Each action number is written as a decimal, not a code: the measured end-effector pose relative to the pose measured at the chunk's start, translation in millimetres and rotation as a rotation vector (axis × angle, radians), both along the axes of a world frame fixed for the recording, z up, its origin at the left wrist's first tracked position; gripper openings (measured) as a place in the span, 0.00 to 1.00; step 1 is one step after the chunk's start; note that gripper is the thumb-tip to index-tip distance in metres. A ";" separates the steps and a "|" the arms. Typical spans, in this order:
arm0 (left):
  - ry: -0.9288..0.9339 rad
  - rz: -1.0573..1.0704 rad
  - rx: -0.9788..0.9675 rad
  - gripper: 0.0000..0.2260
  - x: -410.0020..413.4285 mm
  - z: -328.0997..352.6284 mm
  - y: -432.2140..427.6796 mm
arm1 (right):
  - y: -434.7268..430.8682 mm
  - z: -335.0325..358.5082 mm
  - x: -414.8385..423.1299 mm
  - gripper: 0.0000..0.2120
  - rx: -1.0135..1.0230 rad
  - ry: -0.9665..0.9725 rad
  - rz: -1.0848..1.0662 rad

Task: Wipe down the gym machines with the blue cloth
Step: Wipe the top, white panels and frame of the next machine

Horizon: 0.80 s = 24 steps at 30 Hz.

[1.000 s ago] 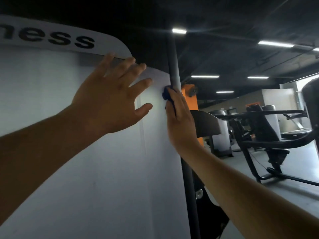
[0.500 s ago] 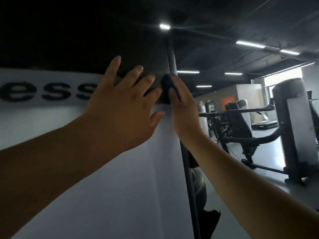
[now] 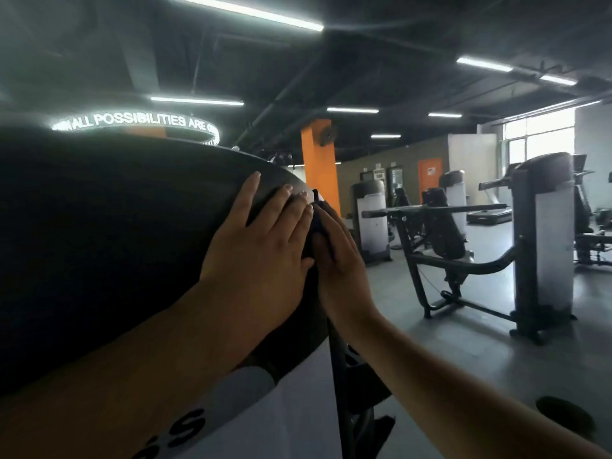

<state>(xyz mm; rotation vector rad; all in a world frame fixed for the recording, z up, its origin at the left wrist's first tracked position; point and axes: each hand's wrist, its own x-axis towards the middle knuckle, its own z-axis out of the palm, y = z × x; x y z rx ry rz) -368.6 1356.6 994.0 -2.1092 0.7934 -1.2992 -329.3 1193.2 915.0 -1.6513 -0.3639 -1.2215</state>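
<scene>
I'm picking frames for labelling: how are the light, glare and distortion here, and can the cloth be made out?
Head view: dim overall; the ceiling strip lights bloom and the window is blown out. The machine's black top cover is nearly featureless shadow. Wide-angle bending curves the edges. The blue cloth shows only as a dark sliver under the right hand.

The left grip (image 3: pixel 261 256) lies flat, fingers spread, on the machine's dark rounded cap (image 3: pixel 116 243). At its 3 o'clock, the right grip (image 3: pixel 341 263) presses the blue cloth (image 3: pixel 317 223) against the cap's edge, straight-fingered. An orange pillar (image 3: pixel 319 160) stands at 12 o'clock.
</scene>
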 end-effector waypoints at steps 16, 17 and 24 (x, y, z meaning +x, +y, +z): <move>0.245 0.074 -0.023 0.35 -5.9 -23.8 -49.2 | -15.1 -41.0 -29.8 0.20 0.439 0.489 0.292; 0.260 0.067 -0.028 0.35 -4.6 -29.0 -52.8 | -16.4 -41.7 -32.2 0.20 0.440 0.497 0.295; 0.447 0.083 0.048 0.35 -2.7 -105.6 -75.5 | -66.7 -121.1 -30.1 0.22 -0.078 0.647 0.102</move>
